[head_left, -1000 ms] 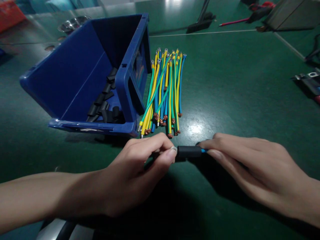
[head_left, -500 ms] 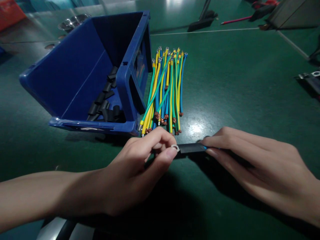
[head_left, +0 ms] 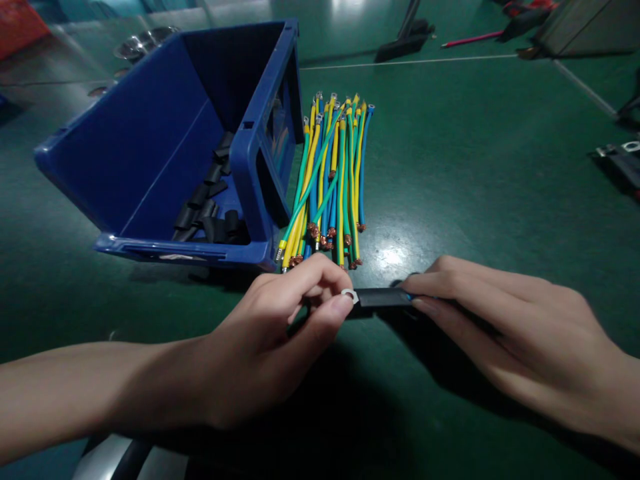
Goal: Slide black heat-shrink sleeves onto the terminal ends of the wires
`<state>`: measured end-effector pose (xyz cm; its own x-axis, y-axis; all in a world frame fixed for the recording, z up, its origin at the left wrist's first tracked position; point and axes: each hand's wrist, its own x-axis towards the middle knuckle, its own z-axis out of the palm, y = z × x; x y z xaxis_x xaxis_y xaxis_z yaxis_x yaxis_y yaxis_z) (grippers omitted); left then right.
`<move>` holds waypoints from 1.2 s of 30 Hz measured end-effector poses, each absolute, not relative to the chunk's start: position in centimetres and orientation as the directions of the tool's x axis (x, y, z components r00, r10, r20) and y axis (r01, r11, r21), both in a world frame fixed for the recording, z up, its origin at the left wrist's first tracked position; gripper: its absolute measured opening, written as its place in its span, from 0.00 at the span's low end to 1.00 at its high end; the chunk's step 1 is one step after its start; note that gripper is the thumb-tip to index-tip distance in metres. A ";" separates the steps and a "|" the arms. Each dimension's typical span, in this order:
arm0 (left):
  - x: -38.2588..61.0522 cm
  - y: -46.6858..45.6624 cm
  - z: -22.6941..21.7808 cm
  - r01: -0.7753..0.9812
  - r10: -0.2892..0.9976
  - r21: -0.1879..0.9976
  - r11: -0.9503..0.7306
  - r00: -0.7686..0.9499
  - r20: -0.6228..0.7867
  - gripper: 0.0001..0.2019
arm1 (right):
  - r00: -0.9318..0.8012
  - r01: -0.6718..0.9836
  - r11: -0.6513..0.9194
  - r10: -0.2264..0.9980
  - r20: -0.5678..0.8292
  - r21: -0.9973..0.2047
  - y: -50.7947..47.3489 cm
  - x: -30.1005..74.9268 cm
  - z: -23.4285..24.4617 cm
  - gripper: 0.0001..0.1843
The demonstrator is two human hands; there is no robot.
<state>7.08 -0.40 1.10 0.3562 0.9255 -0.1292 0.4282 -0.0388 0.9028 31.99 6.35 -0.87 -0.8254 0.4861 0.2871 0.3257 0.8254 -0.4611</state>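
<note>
Between my hands is a short blue cable with a metal ring lug [head_left: 351,296] at its left end. A black sleeve [head_left: 384,297] lies around the cable beside the lug, and only a sliver of blue shows at its right end. My left hand [head_left: 295,327] pinches the lug between thumb and forefinger. My right hand [head_left: 505,327] is closed on the cable at the sleeve's right end; the rest of the cable is hidden by the fingers. Just beyond the left hand lies a bundle of cables [head_left: 330,180], green-yellow and blue, with metal lugs and bare copper ends.
A blue plastic bin [head_left: 145,147] stands on its side at the left, with several black sleeves [head_left: 203,207] inside. The green tabletop [head_left: 475,173] stretches to the right. A metal bowl [head_left: 143,43] is behind the bin, and a dark metal part [head_left: 620,163] sits at the right edge.
Both hands keep their grip in nearly the same place. Less blue shows at the sleeve's right end. The view has shifted very slightly.
</note>
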 end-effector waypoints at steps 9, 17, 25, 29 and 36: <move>7.2 -0.2 1.1 0.445 0.927 0.895 -0.037 0.350 -0.136 0.09 | -0.814 0.341 0.825 0.499 0.297 -0.449 6.3 32.0 -0.8 0.07; 7.0 -0.3 0.9 0.444 0.932 0.895 -0.049 0.342 -0.118 0.08 | -0.798 0.376 0.850 0.500 0.336 -0.369 6.3 31.9 -0.8 0.06; 6.9 0.0 1.1 0.469 0.923 0.879 -0.088 0.371 -0.105 0.07 | -0.794 0.379 0.861 0.491 0.358 -0.339 6.1 31.9 -0.8 0.05; 6.9 -0.1 1.0 0.463 0.920 0.881 -0.095 0.379 -0.100 0.07 | -0.792 0.380 0.861 0.492 0.361 -0.338 6.1 31.8 -0.9 0.06; 6.9 -0.3 0.9 0.452 0.919 0.889 -0.075 0.378 -0.115 0.07 | -0.796 0.376 0.857 0.493 0.350 -0.351 6.1 31.8 -0.9 0.06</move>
<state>6.94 -0.27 0.90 0.3777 0.9188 -0.1149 0.4522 -0.0747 0.8888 31.81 6.13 -0.90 -0.7964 0.4929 0.3504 0.3763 0.8575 -0.3509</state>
